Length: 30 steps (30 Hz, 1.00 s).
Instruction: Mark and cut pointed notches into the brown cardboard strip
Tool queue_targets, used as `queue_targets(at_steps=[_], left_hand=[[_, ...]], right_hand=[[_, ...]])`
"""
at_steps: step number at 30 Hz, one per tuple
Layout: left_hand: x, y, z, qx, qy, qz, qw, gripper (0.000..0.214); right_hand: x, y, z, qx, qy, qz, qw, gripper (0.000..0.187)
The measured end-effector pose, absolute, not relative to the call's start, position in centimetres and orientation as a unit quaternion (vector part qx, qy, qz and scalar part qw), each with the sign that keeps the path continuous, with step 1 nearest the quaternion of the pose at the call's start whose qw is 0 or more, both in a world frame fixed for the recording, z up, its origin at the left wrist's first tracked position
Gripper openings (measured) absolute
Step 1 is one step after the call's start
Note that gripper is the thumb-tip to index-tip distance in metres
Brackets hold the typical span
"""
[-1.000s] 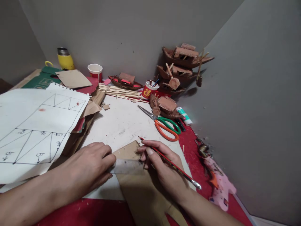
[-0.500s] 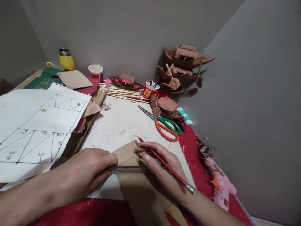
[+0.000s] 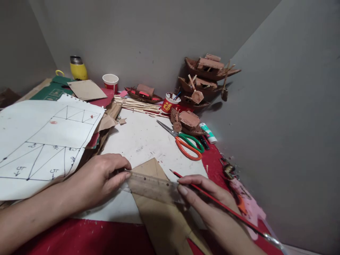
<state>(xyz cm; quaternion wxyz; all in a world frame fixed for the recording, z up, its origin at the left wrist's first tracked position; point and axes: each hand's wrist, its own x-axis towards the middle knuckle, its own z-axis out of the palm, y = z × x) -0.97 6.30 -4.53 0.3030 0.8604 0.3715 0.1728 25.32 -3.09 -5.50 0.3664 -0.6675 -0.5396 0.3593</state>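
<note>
A clear plastic ruler (image 3: 155,186) lies across a brown cardboard piece (image 3: 155,216), its scale and small holes facing up. My left hand (image 3: 102,179) is closed on the ruler's left end, pinching it between thumb and fingers. A red pencil (image 3: 240,214) rests in my right hand (image 3: 212,202), its tip pointing up and left. The same hand's thumb and fingertips are at the ruler's right end. The pencil tip is apart from the cardboard corner. The cardboard's lower end runs out of view at the bottom edge.
Open scissors (image 3: 188,145) lie beyond the cardboard on a white sheet (image 3: 124,141). A paper with a line drawing (image 3: 37,131) is at left. Behind are wooden sticks (image 3: 138,105), paper cups (image 3: 110,83), a glue stick (image 3: 208,132) and several model boats (image 3: 212,69).
The ruler has tilted from on edge to show its broad face. My right hand has moved right and down with the pencil, and its fingers now hold the ruler's right end.
</note>
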Motion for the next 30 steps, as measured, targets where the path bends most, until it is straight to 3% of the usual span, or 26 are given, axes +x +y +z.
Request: queue_targets(at_steps=[3, 6, 10, 21, 25, 30], left_hand=[[-0.9, 6.2, -4.4, 0.859, 0.366, 0.164, 0.319, 0.022], [-0.8, 6.1, -4.6, 0.866, 0.367, 0.126, 0.316, 0.026], [-0.7, 5.9, -5.1, 0.879, 0.358, 0.087, 0.305, 0.022], [-0.2, 6.0, -5.6, 0.874, 0.363, 0.082, 0.312, 0.018], [-0.2, 5.8, -5.6, 0.896, 0.339, 0.127, 0.257, 0.016], [-0.4, 4.1, -4.4, 0.922, 0.300, 0.206, 0.135, 0.024]], right_hand=[[24.9, -4.8, -5.7, -0.660, -0.571, 0.366, 0.323, 0.015], [25.0, -5.8, -6.4, -0.585, -0.667, 0.320, 0.332, 0.011], [25.8, -6.3, -8.0, -0.457, -0.797, 0.245, 0.310, 0.031], [26.6, -6.7, -10.1, -0.443, -0.857, 0.125, 0.234, 0.043], [27.0, -7.0, -10.5, -0.454, -0.848, 0.123, 0.246, 0.048], [27.5, -6.7, -10.5, -0.458, -0.858, 0.077, 0.219, 0.037]])
